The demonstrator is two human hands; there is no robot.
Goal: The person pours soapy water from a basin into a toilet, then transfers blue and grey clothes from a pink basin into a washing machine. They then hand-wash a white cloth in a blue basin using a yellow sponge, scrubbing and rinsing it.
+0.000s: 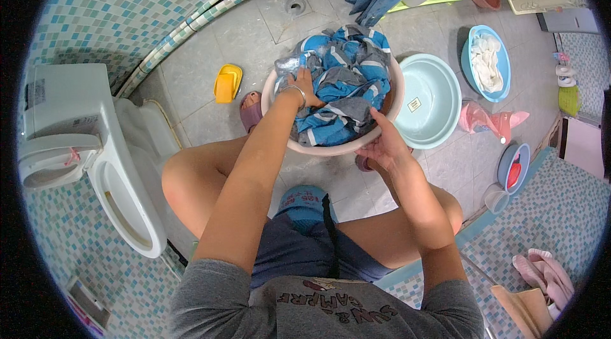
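A pale pink basin (pixel 347 148) stands on the floor between my feet, heaped with a wet blue and grey garment (pixel 340 84) that has white stripes. Suds cling to the cloth at its left side. My left hand (pixel 305 88), with a bracelet at the wrist, lies on the garment with its fingers stretched out. At the basin's near right edge, my right hand (pixel 387 143) grips the rim, thumb over the top against the cloth and fingers underneath. The bottom of the basin is mostly hidden by the fabric.
Right of the basin sits a light blue basin (pixel 439 138), then a blue tub (pixel 506 78) holding white cloth (pixel 486 62). A pink plastic bag (pixel 487 119) lies nearby. At left are a yellow dustpan-like object (pixel 226 84) and a white toilet (pixel 130 212). A drain (pixel 295 5) lies beyond.
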